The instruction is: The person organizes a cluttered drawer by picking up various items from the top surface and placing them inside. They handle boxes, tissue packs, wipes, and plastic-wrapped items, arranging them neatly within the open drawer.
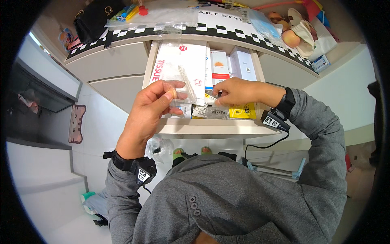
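Note:
My left hand (152, 103) is over the left front of an open drawer (213, 130). Its thumb and index finger pinch a thin clear plastic packet (187, 84), whose outline is hard to make out. Under it lies a white tissue pack (190, 55) with red print. My right hand (239, 91) reaches into the drawer's front right, fingers curled down among small plastic packets (214, 112); whether they grip anything is hidden. A yellow packet (242, 111) lies below that hand. Behind it are a white box with a red band (219, 65) and a plain white box (243, 62).
On the countertop above are a black handbag (93, 23), a clear plastic sheet (164, 13), blue face masks (265, 23) and several round fruits (291, 38). A clear plastic bag (157, 148) lies on the floor near my green slippers (177, 154). A cable hangs from my right wrist device (275, 121).

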### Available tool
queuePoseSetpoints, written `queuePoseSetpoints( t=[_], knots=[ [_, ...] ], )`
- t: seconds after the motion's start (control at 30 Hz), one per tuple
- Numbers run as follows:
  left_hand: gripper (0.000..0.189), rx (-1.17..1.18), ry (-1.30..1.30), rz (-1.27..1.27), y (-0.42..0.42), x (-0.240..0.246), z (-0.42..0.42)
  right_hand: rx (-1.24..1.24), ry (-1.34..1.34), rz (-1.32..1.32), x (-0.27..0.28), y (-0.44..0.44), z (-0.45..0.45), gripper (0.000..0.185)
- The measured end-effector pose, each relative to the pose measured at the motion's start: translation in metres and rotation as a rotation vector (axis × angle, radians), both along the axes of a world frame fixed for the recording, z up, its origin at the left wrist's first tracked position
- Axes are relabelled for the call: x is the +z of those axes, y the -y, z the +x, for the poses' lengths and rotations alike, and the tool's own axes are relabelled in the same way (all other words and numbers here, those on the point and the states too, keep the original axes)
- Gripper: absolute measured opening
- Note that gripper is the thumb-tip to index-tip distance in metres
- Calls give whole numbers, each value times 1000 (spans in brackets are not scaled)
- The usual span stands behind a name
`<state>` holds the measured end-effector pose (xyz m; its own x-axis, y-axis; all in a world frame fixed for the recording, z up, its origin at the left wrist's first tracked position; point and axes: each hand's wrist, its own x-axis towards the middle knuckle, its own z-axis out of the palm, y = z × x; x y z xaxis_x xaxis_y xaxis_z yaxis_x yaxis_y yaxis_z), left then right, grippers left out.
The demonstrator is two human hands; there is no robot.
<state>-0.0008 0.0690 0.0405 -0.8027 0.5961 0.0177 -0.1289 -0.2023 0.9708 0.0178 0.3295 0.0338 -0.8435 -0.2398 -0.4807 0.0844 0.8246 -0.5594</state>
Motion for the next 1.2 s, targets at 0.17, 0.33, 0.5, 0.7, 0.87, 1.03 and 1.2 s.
queuePoseSetpoints(
  t=[0.17, 0.33, 0.5, 0.7, 0.87, 1.03, 1.2],
  knots=[
    [13, -13, 17, -34, -4, 5, 2, 69, 175, 138, -8, 3, -8, 24],
    [14, -55, -8, -4, -10, 4, 5, -59, 328, 230, -32, 1, -20, 29],
    [10, -131, 117, 31, -21, 5, 8, 238, -2, 223, -7, -7, -21, 27],
    [17, -300, 204, 128, -43, 6, 14, -394, 154, -1046, 45, -18, 7, 37],
    [10, -212, 106, -33, -54, -11, 19, -236, 225, -698, 25, -29, 11, 11],
    [9, -10, -148, -234, -47, -14, 18, -234, 207, -334, -1, -31, 16, 9],
    [15, -143, -270, -417, -40, -4, 28, 104, -157, 204, -4, -21, 13, 21]
  ],
)
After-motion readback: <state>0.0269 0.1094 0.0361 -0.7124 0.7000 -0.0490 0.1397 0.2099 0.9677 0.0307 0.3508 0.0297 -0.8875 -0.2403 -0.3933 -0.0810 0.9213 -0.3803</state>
